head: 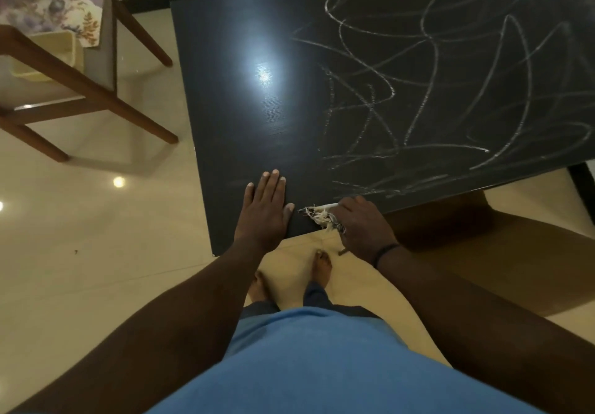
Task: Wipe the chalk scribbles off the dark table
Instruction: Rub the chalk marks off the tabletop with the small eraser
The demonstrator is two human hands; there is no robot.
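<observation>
Chalk scribbles cover the right and far part of the dark counter; the left part reads clean, with a lamp glare on it. Right hand sits at the near edge of the counter, fingers curled down over a frayed rag; only loose pale threads and a white strip show past the knuckles, so the extent of the grip cannot be told. Left hand lies flat and spread on the counter just left of the rag, palm down, holding nothing, seemingly bracing.

Risks, judged from this layout:
- Rag is bunched small under the hand; a narrow contact patch would likely leave streaks between passes.
- Frayed threads may drag chalk dust back over the clean left area.
- Rag sits right at the near edge; a pull toward the body could sweep it, and dust, onto the floor.
- Far right lines need a long reach; pressure may fade there.
</observation>
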